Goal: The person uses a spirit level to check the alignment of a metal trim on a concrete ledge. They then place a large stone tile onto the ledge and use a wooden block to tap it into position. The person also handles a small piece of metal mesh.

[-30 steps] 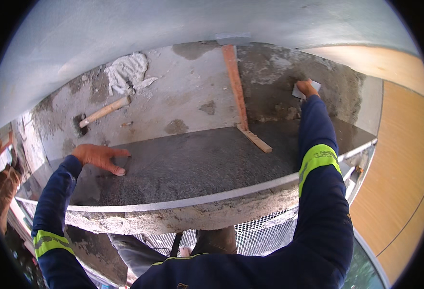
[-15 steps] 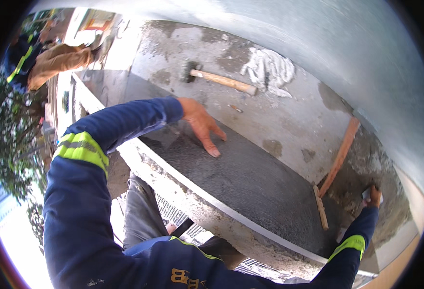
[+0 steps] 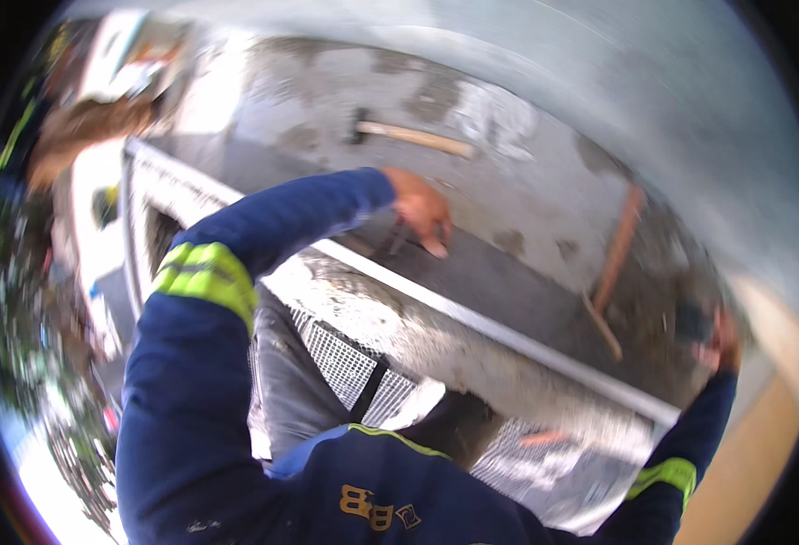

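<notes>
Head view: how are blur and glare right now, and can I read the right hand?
Head view: motion blur smears the foliage, the right hand and the grey flat plate at it, so finger detail is lost; head view: glare burns out the lower-left background; head view: the dark-blue shirt looks crispest, the left hand softer; head view: a black fisheye rim frames everything.

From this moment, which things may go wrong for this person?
The flat tool in the right hand could knock the small wooden strip or the reddish strip to its left. The hammer lies loose beyond the left hand, so a further reach might bump it.
</notes>
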A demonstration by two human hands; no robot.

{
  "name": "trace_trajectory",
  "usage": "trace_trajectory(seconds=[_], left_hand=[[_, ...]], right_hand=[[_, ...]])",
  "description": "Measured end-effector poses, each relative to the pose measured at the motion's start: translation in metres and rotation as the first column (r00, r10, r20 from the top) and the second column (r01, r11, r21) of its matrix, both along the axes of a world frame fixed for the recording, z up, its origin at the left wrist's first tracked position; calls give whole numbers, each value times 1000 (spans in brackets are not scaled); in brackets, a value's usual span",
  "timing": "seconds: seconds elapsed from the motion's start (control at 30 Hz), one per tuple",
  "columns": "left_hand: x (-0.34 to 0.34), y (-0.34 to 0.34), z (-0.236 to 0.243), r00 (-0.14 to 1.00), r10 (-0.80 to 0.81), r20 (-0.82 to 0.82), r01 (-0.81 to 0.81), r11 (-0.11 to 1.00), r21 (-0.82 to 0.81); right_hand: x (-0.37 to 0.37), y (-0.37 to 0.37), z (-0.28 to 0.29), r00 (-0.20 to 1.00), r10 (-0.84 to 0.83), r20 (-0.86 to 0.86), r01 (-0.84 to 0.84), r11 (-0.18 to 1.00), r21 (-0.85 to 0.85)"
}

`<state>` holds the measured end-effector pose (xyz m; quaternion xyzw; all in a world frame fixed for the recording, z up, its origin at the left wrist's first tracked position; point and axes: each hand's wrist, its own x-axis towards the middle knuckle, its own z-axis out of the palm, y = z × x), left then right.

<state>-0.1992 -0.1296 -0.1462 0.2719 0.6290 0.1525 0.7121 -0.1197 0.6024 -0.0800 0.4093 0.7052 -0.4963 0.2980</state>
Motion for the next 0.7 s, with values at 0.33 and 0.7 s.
trace_trajectory(seconds=[0.33,0.7], left_hand=[[30,42,83,653,710,263,-718,691,-80],[49,44,82,-35,934,357,-937,94,-338]], right_hand=[[8,-305,162,687,464,-560,-465,872,152],[83,-488,141,487,743,-459,-480,667,570]])
